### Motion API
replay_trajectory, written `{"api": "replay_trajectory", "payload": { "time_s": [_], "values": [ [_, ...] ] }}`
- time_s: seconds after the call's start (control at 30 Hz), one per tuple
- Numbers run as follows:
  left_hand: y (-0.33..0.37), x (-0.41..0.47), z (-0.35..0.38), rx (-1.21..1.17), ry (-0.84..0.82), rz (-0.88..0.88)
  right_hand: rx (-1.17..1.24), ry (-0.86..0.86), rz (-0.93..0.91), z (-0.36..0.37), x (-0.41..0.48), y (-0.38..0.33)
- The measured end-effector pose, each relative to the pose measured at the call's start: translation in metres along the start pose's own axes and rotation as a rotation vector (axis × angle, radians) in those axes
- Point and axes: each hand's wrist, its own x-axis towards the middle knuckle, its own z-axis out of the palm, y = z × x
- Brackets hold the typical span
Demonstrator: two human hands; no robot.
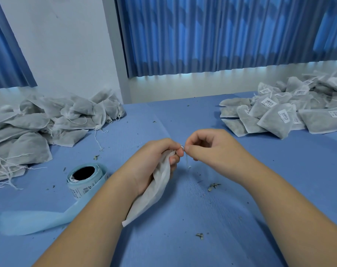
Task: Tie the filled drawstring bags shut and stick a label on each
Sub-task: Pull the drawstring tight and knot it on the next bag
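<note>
Left hand point(152, 162) gripping white bag point(154, 193), right hand point(208, 149) apparently pinching its string point(187, 160); barcoded label roll point(84, 178), print illegible.

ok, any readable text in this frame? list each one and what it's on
Nothing is legible.
Labels on the right pile: barcode and lines of print, too blurred to read.
Label roll: barcode and print on the outer labels, too small to read.
Left pile and the held bag: no label or text visible.
</note>
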Motion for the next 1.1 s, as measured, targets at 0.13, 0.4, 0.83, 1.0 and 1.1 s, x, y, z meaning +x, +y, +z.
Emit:
{"api": "replay_trajectory", "payload": {
  "time_s": [0.13,0.4,0.83,1.0,1.1],
  "values": [
    [-0.0001,-0.0001,-0.0001,0.044,-0.041,0.006,-0.015,-0.027,-0.004,-0.0004,-0.0010,-0.0004],
    [-0.0004,0.0003,-0.0007,0.121,-0.058,0.038,-0.031,-0.047,0.020,-0.0015,-0.0017,-0.0015],
    [0.0038,-0.0067,0.0006,0.267,-0.016,0.109,-0.047,-0.114,0.058,-0.0039,-0.0030,-0.0033],
    [0.0051,-0.0079,0.0017,0.307,0.067,0.122,-0.038,-0.101,0.068,-0.0059,-0.0012,-0.0005],
    [0.0057,-0.0082,0.0016,0.312,0.115,0.146,0.039,-0.090,0.066,-0.0057,-0.0003,0.0000]
  ]
}}
